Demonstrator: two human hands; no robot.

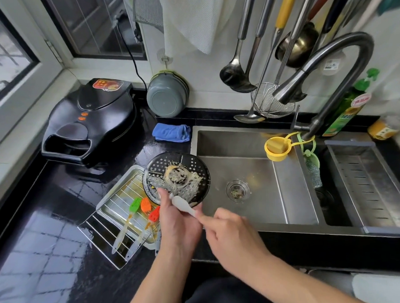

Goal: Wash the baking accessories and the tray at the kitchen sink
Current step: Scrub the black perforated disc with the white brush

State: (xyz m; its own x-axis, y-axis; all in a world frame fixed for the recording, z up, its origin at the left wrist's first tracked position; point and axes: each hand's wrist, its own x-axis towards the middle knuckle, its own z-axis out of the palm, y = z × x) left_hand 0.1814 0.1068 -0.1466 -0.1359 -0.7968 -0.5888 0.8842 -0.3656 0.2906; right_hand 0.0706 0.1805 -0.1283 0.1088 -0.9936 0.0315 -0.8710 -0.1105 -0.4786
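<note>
Perforated pan (176, 175): round, black, dotted with holes and smeared with pale crusted batter — tilted up at the left rim of the sink (241, 172).
Left hand (174, 219): fingers curled on the pan's near edge, gripping it.
Right hand (230, 239): fingers pinch the handle of a white spatula (182, 203), its blade against the pan.
Tray (118, 200): shiny steel with a wire rack, left of the sink, carrying three silicone brushes (144, 205) — green, orange, red.
Counter (48, 226): glossy black, wet.
Sink: brushed steel, rectangular, a round drain in its floor.
Faucet (328, 61): dark arched metal, behind the sink.
</note>
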